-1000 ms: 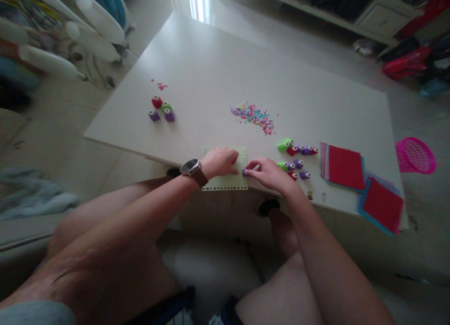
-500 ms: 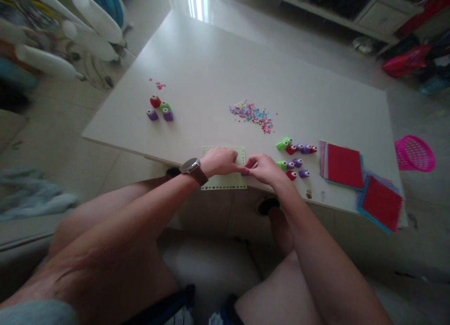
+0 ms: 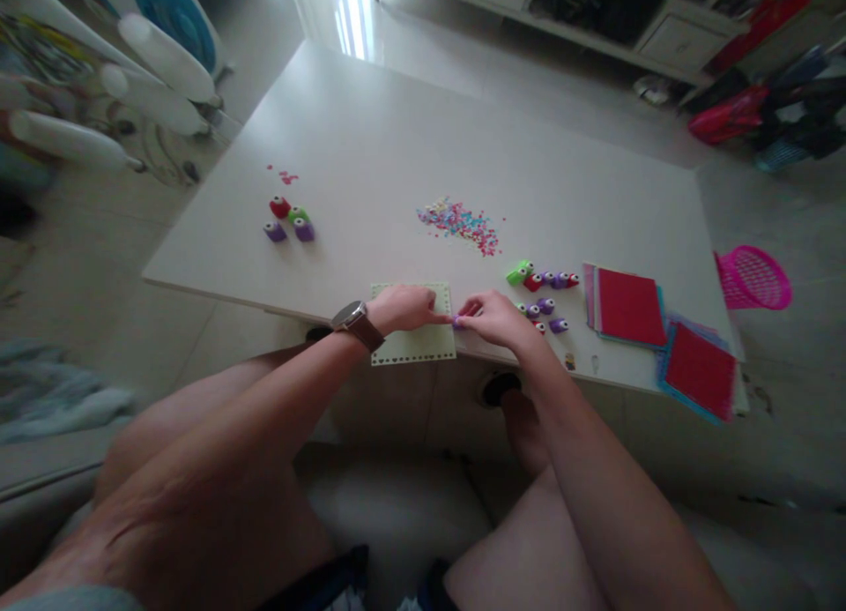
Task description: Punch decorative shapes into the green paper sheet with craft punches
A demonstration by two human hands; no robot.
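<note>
A pale green paper sheet with small punched holes along its borders lies at the table's near edge, its lower border overhanging. My left hand, with a watch on the wrist, rests over the sheet. Its fingers are closed at the sheet's right border, their hold partly hidden. Against that same border, my right hand pinches a small purple craft punch, mostly covered by the fingers. Just right of this hand stand several green, red and purple craft punches.
Confetti bits are heaped mid-table. More punches and a few pink bits lie at the left. Coloured paper stacks sit at the right, one reaching the near edge. Beyond the table stands a pink basket.
The view has shifted slightly, so the table's contents appear further left. Both hands stay together at the sheet's right border, and more of the purple punch shows between the fingers.
</note>
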